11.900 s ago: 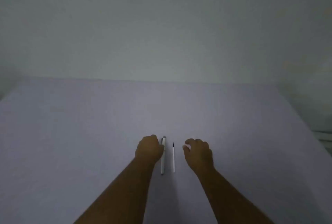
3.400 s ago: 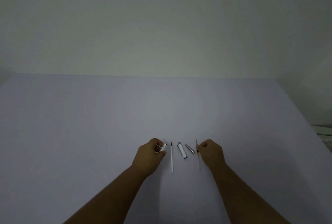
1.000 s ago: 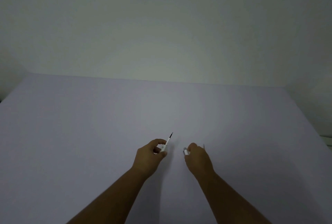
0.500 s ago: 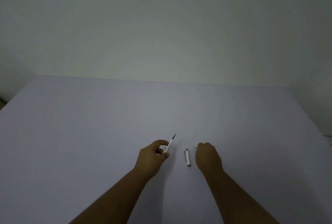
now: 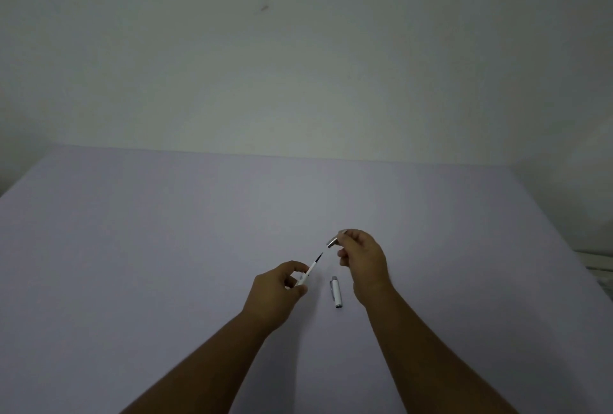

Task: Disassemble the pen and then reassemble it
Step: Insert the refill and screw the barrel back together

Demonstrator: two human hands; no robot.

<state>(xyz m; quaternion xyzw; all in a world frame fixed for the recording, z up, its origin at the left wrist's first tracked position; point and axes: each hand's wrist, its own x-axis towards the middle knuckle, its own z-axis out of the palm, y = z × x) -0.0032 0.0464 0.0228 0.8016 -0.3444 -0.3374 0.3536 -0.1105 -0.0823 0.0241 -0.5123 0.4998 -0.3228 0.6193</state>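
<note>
— White barrel with the dark-tipped refill [image 5: 313, 267] poking out, that's what the left hand [image 5: 278, 290] is pinching, lifted off the table and angled up toward the right.

— And the other hand?

— Right hand [image 5: 363, 259] has its fingertips closed on a small silver tip cone [image 5: 332, 242], held just beyond the refill's point, not touching it yet, open end turned roughly toward the nib.

— So the pen is going back together?

— That's my reading. The parts are separate, and the cone is lined up to go over the tip, so I'd call this the reassembly half, nose piece first. Next it wants the cone slid straight down the refill onto the barrel's mouth, then likely a twist to seat it. Both pieces are thin, so the two have to sit on one line or the nib will catch the cone's rim.

— Anything else lying about?

— One piece: a white cap with a silver end [image 5: 336, 292], flat on the pale lilac table [image 5: 132, 247] between the two wrists, nearer the right. It's below the hands, clear of the join. Behind is a plain wall [image 5: 298, 65]. Nothing blocks the way; the dim light is the only nuisance.
</note>
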